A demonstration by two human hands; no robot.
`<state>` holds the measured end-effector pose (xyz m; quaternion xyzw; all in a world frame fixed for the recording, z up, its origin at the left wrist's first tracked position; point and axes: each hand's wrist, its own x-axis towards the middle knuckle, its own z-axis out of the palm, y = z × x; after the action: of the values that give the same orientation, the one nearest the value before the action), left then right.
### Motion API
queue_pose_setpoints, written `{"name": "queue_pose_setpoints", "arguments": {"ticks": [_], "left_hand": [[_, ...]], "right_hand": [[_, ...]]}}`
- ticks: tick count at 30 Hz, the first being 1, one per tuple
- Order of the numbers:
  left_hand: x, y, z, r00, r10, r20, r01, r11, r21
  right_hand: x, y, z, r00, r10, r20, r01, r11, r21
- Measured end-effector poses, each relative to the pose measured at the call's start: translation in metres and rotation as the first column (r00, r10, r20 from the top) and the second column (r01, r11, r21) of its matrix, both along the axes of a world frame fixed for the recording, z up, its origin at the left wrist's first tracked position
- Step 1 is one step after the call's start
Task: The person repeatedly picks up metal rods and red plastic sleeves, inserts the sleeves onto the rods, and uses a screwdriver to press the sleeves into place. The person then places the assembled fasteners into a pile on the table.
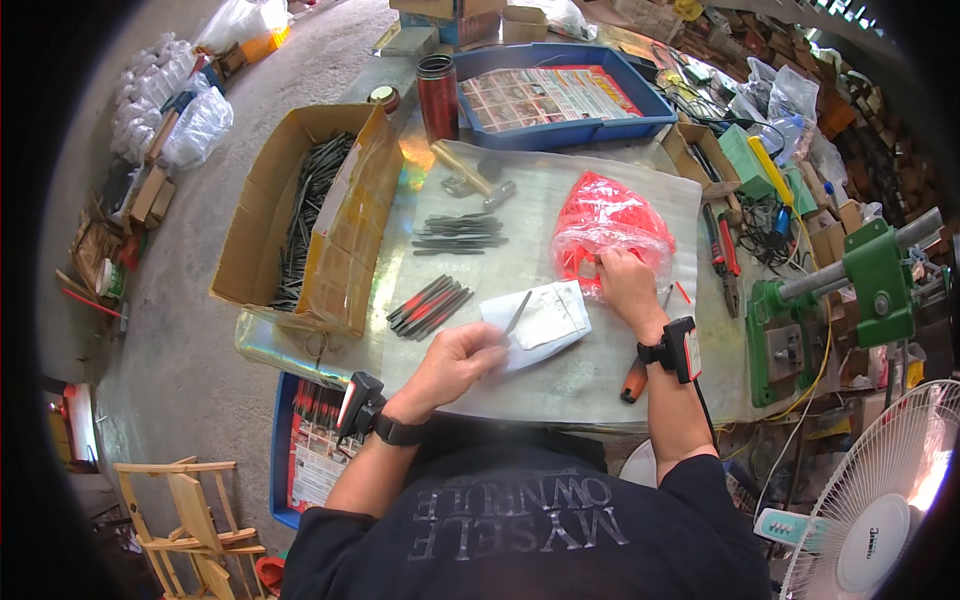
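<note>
Head view: the left hand (458, 362), slightly blurred, has its thumb and fingers drawn together on the lower end of a slim dark rod (518, 312), which slants up and away over a white packet (560, 318) lying flat on the pale sheet (560, 400) that covers the worktop. The right hand (627, 285) reaches to the mouth of a clear plastic bag (610, 240) filled with red pieces (605, 205); its fingertips are partly hidden there (whether they grip a piece, I cannot tell). A dark strapped device (683, 352) sits on the right wrist, and beside that forearm lies a tool with an orange and black handle (633, 382). Just beyond the left hand rests a bunch of red and black sticks (430, 305), laid side by side; past it is a group of dark rods (460, 233), and beyond those a hammer (465, 168). Further out to the left, a cardboard box (350, 235) holds a heap of similar dark rods. A red tumbler (437, 98) stands near the far edge, next to a blue tray (590, 131). Off to the right are red-handled pliers (722, 255), a green machine (875, 275) and a white fan (870, 530).
</note>
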<state>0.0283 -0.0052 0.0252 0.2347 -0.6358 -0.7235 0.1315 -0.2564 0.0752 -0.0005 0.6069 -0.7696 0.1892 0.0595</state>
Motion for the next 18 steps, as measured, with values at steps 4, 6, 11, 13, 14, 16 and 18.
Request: {"name": "queue_pose_setpoints", "arguments": {"ticks": [4, 6, 11, 13, 14, 16, 18], "left_hand": [[-0.003, 0.001, -0.002, 1.000, 0.014, -0.025, -0.014, 1.000, 0.007], [-0.003, 0.001, -0.003, 0.999, 0.024, -0.029, -0.023, 1.000, 0.014], [-0.008, 0.005, -0.001, 0.993, 0.109, -0.052, -0.106, 0.992, 0.069], [-0.013, 0.008, 0.001, 0.986, 0.140, -0.088, -0.131, 0.986, 0.105], [-0.016, 0.010, 0.002, 0.982, 0.156, -0.108, -0.144, 0.983, 0.114], [-0.021, 0.013, 0.006, 0.978, 0.152, -0.141, -0.128, 0.978, 0.166], [-0.027, 0.016, 0.010, 0.972, 0.151, -0.180, -0.116, 0.975, 0.190]], "right_hand": [[0.007, 0.008, 0.006, 0.992, 0.120, 0.031, -0.112, 0.974, -0.195], [0.013, 0.011, 0.012, 0.986, 0.149, 0.072, -0.124, 0.955, -0.271], [0.047, 0.018, 0.031, 0.448, 0.127, 0.885, 0.125, 0.971, -0.203], [0.061, 0.021, 0.039, 0.224, 0.250, 0.942, 0.099, 0.956, -0.277], [0.067, 0.021, 0.042, 0.067, 0.299, 0.952, 0.087, 0.949, -0.304], [0.079, 0.021, 0.048, -0.049, 0.280, 0.959, 0.087, 0.957, -0.276], [0.088, 0.019, 0.052, -0.127, 0.305, 0.944, 0.071, 0.952, -0.298]]}}
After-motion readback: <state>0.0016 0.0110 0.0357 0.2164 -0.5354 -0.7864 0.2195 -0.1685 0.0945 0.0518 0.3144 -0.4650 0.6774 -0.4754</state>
